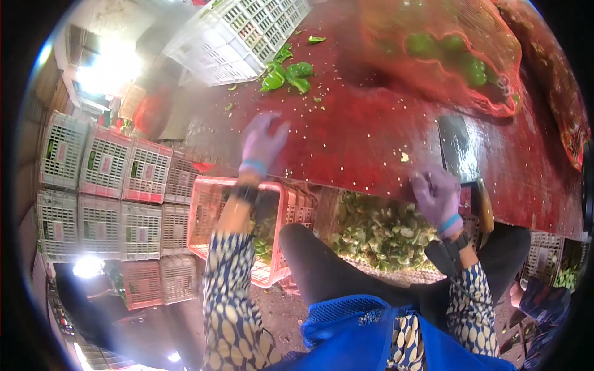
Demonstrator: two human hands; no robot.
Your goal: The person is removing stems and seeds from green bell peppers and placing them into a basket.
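Observation:
My left hand [263, 141], in a thin purple glove, reaches over the red table [352, 133] with fingers and thumb apart, holding nothing. Beyond it lie cut green pepper pieces [288, 77]. My right hand [436, 195], also gloved, is at the table's near edge with its fingers curled in; whatever they may hold is hidden. Just right of it a cleaver [458, 148] lies flat, its wooden handle jutting past the edge. A red mesh sack [427, 74] with whole green peppers [455, 52] slumps at the far right of the table.
A white crate [232, 46] tilts at the table's far left. Below, a pink crate [281, 238] stands under my left forearm, near a heap of pepper scraps [383, 232]. Stacked crates [105, 161] line the left. Another filled sack [550, 80] rests far right.

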